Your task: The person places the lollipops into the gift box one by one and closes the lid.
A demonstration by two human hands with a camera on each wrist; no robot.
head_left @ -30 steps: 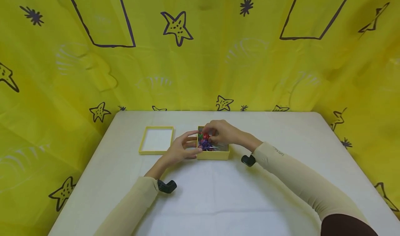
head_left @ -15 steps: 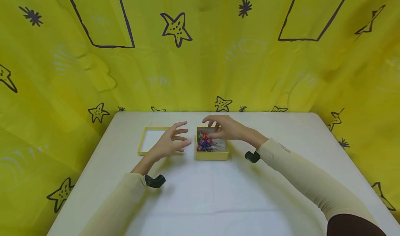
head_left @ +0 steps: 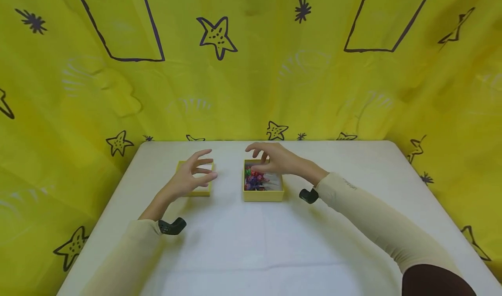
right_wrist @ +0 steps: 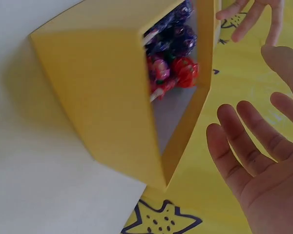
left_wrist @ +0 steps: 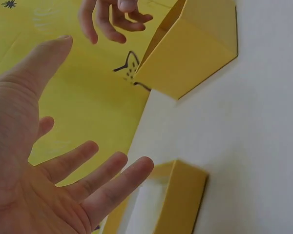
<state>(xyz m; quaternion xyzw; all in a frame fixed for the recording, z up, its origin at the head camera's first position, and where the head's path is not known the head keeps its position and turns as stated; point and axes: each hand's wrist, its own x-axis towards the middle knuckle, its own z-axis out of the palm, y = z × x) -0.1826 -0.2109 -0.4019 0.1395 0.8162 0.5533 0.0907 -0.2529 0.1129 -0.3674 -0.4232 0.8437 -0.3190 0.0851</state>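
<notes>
A yellow box [head_left: 263, 195] stands on the table with its top uncovered. Inside lie several lollipops [head_left: 255, 182] in red, purple and green wrappers, their white sticks toward the right. My right hand [head_left: 276, 158] hovers over the box's far side, fingers spread and slightly bent, holding nothing. To the left, the yellow box lid [head_left: 201, 193] lies with its white inside up. Above that lid is my left hand [head_left: 188, 178], fingers apart and palm bare in the left wrist view. Part of the lid is hidden behind this hand.
The white table [head_left: 235, 239] has a shallow crease across its cloth. Behind it and on both sides hangs a yellow curtain [head_left: 251, 82] with dark star drawings. A black wrist camera [head_left: 172, 226] sits on the left wrist, another black camera [head_left: 308, 195] on the right.
The left hand has let go of the box's side and moved left over the lid. The right hand has risen out of the box, its fingers loosened. Box and lid stay put.
</notes>
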